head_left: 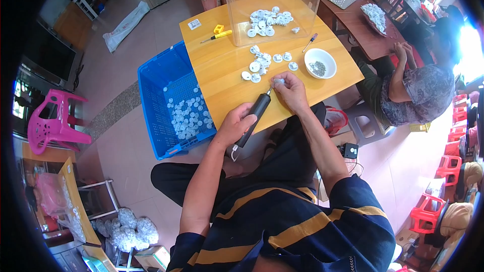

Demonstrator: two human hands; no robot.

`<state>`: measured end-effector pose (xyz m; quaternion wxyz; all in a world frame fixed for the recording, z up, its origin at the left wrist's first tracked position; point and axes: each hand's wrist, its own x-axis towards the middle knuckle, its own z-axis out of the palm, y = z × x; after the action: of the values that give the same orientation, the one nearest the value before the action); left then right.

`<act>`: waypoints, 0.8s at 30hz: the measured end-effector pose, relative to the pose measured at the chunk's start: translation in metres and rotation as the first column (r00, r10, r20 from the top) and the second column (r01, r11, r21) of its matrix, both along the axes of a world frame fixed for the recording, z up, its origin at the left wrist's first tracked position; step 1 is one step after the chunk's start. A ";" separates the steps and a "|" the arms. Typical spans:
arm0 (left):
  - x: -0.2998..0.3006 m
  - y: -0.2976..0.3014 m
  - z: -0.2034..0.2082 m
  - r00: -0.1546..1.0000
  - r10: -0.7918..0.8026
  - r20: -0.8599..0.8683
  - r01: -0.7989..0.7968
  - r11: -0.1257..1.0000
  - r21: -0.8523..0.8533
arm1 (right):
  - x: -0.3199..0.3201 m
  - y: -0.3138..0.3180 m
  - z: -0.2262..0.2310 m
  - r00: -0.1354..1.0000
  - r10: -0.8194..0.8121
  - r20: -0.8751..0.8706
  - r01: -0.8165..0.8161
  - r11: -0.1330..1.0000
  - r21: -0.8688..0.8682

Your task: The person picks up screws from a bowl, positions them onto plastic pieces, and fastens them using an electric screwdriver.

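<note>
My left hand (235, 124) grips a black electric screwdriver (256, 112) with a cord at its rear end. Its tip points up at a small white round part (278, 81) pinched in my right hand (290, 90). Both hands are over the front edge of a wooden table (227, 88). Several more white round parts (263, 63) lie loose on the table just beyond my hands. A white bowl (320, 63) with small screws stands to the right of them.
A clear plastic bin (242, 0) at the table's back holds several white parts. A blue crate (156, 95) with more parts stands on the floor at left. A yellow-handled screwdriver (218, 35) lies back left. Another person (413, 88) sits at right.
</note>
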<state>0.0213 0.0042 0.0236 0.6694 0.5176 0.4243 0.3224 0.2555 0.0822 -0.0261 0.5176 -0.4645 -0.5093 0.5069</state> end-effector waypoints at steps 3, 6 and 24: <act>0.001 -0.001 0.004 1.000 0.006 0.005 -0.006 1.000 -0.010 | -0.001 -0.001 0.002 1.000 -0.001 -0.002 0.001 1.000 -0.014; 0.000 -0.001 0.004 1.000 0.002 0.001 -0.002 1.000 -0.009 | -0.001 -0.002 0.002 1.000 0.000 0.002 0.000 1.000 -0.002; 0.002 -0.002 0.006 1.000 0.020 0.012 -0.020 1.000 0.009 | -0.002 -0.002 0.005 0.999 -0.002 0.035 0.002 1.000 0.006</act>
<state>0.0237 0.0024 0.0294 0.6661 0.5146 0.4241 0.3342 0.2538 0.0798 -0.0214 0.5106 -0.4720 -0.5194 0.4967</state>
